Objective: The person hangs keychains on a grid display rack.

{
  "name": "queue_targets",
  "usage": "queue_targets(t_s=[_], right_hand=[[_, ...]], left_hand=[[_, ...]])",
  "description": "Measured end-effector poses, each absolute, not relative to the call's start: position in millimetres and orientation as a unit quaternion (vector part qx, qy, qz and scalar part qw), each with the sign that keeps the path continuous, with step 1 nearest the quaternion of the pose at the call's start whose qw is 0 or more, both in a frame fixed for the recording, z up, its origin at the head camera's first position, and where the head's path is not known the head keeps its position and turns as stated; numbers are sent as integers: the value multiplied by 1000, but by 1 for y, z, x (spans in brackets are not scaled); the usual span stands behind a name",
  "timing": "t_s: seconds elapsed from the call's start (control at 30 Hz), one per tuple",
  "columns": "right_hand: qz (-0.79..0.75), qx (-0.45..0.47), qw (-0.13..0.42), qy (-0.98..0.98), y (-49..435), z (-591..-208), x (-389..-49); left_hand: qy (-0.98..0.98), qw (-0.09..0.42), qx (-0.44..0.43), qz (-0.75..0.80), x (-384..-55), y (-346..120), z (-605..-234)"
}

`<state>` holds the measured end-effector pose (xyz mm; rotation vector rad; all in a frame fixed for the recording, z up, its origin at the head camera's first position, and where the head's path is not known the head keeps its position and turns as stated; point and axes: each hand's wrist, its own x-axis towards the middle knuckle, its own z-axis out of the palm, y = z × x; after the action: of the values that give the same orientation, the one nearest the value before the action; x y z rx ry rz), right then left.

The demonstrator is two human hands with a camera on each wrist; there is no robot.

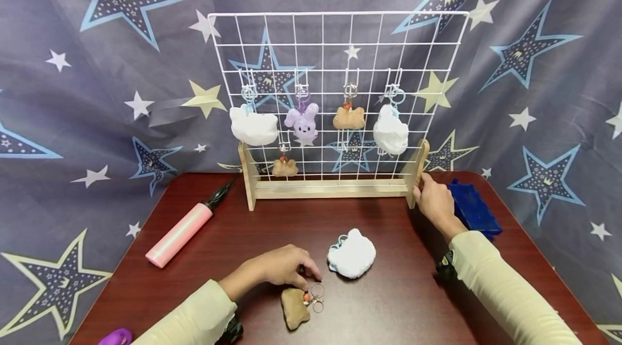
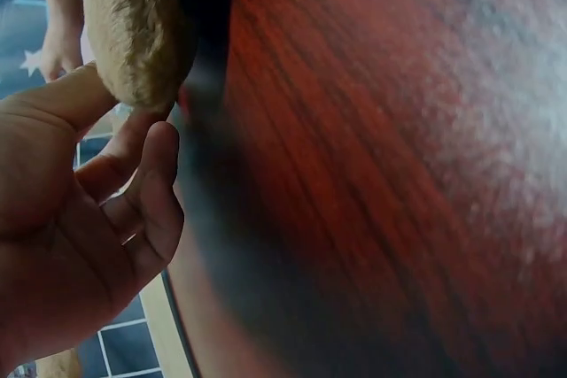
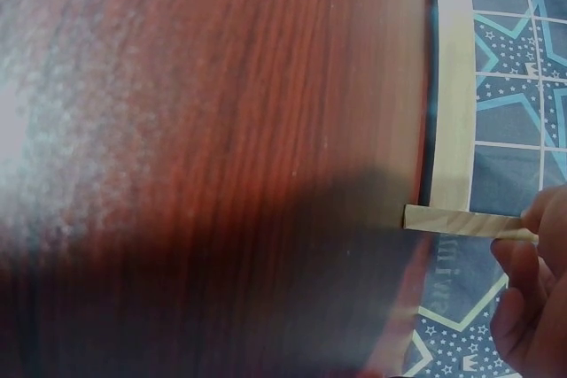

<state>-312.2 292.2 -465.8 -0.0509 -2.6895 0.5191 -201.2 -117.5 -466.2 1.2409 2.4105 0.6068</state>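
Observation:
My left hand (image 1: 286,265) hovers over the table beside a brown plush keychain (image 1: 293,310), its fingers loosely bent. The left wrist view shows the brown plush (image 2: 142,33) in front of the fingertips; whether they touch cannot be told. An orange bead and metal rings lie by the thumb. With fingers and thumb, my right hand (image 1: 435,202) grips the right wooden upright (image 1: 417,169) of a white wire grid rack (image 1: 323,44). That wooden piece (image 3: 461,220) also shows in the right wrist view. A white plush keychain (image 1: 353,254) lies between my hands.
Several plush keychains hang on the grid's hooks, including a purple rabbit (image 1: 303,122) and a white plush (image 1: 254,126). A pink hand pump (image 1: 180,234) lies left, a blue plastic tray (image 1: 473,209) right. Something purple (image 1: 115,337) sits at the near left edge.

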Motion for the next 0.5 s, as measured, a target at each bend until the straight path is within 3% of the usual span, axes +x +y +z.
queue_targets(t_s=[0.5], right_hand=[[186, -14, 209, -960, 291, -466, -312]], left_hand=[[849, 151, 473, 182, -193, -107, -469]])
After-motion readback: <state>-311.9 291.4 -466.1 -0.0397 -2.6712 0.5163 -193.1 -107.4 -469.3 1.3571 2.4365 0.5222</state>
